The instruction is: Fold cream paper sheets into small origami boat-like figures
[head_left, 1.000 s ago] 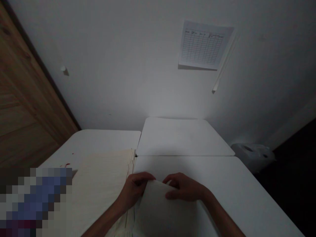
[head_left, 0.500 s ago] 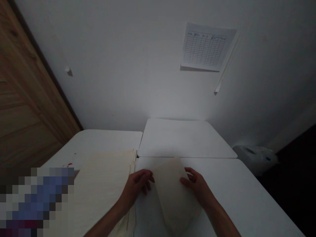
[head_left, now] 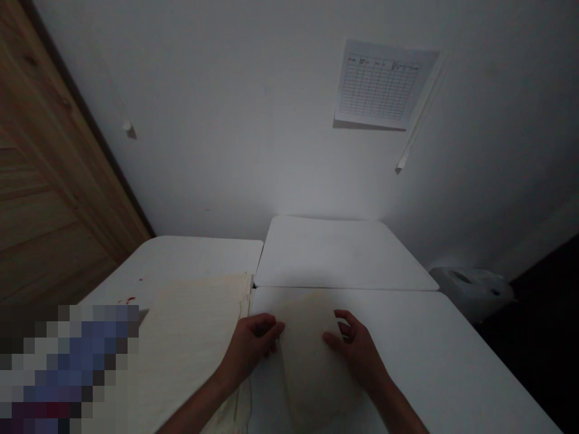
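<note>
White tables fill the lower half of the frame. The nearest one (head_left: pixel 429 349) runs from the centre to the lower right, a second (head_left: pixel 344 253) butts against its far edge, and a third (head_left: pixel 190 256) stands to the left. A wooden door (head_left: pixel 45 199) takes up the left edge.

On the left table lies a broad cream stack of sheets (head_left: pixel 190 337), its right edge at the seam between the tables. Just right of it, in the lower centre of the frame, a smaller cream sheet (head_left: pixel 305 355) lies flat on the near table, directly between the two hands and touched by both.

The left hand (head_left: pixel 251 348) sits at the sheet's left edge with its fingers curled in. The light is too dim to tell whether they pinch the edge or only rest against it. The right hand (head_left: pixel 357 349) rests on the sheet's right part, palm down and fingers loosely spread, gripping nothing. The hands are apart, with the sheet's middle bare between them.

A printed chart (head_left: pixel 382 84) hangs on the wall at upper right. A few small red marks (head_left: pixel 129 299) dot the left table.
</note>
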Tool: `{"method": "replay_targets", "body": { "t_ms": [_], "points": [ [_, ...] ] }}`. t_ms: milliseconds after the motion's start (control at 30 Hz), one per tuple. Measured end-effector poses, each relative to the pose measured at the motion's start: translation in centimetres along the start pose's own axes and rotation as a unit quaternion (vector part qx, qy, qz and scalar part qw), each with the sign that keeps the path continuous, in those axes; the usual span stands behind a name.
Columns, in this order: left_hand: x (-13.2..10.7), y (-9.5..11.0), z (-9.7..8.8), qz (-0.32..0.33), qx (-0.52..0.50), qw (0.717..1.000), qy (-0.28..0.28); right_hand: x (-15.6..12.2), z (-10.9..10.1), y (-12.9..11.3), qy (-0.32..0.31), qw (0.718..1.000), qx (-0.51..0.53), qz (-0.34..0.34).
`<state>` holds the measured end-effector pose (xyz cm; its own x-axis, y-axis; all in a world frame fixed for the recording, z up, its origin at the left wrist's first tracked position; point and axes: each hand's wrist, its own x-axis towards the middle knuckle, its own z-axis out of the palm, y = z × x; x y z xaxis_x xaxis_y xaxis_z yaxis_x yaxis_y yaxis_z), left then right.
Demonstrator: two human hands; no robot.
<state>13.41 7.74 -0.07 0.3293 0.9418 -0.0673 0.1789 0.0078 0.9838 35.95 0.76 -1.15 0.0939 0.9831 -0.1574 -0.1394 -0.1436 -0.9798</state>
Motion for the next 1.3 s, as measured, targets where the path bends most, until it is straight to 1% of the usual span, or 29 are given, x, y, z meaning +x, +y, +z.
{"method": "replay_targets", "body": {
  "t_ms": [133, 200, 367, 533, 700, 933, 1167, 1300],
  "points": [
    [-0.1, 0.1, 0.0, 0.003, 0.004, 1.000, -0.008, 0.1, 0.0, -0.2, -0.015, 1.000, 0.005, 0.003],
    [-0.2, 0.2, 0.1, 0.006, 0.007, 1.000, -0.019, 0.1, 0.1, -0.4, -0.005, 1.000, 0.004, 0.003],
    [-0.4, 0.4, 0.1, 0.014, 0.014, 0.999, -0.048, 0.0, 0.7, -0.5, 0.014, 1.000, 0.003, -0.024],
    [-0.4, 0.3, 0.1, 0.009, 0.012, 0.999, -0.033, -0.2, 0.9, -0.3, 0.030, 0.999, -0.012, -0.032],
    [-0.3, 0.1, 0.1, 0.006, 0.014, 1.000, -0.023, -0.4, 1.2, -0.5, 0.031, 0.999, -0.017, -0.024],
    [-0.4, 0.4, 0.1, 0.011, 0.022, 0.999, -0.025, -0.4, 1.2, -0.4, 0.035, 0.999, -0.007, -0.025],
    [-0.3, 0.1, 0.1, 0.015, 0.024, 0.999, -0.030, -0.4, 1.3, -0.2, 0.044, 0.999, -0.012, -0.026],
    [-0.3, 0.1, 0.0, 0.017, 0.025, 0.999, -0.034, -0.3, 1.3, -0.1, 0.036, 0.999, -0.007, -0.026]
  ]
}}
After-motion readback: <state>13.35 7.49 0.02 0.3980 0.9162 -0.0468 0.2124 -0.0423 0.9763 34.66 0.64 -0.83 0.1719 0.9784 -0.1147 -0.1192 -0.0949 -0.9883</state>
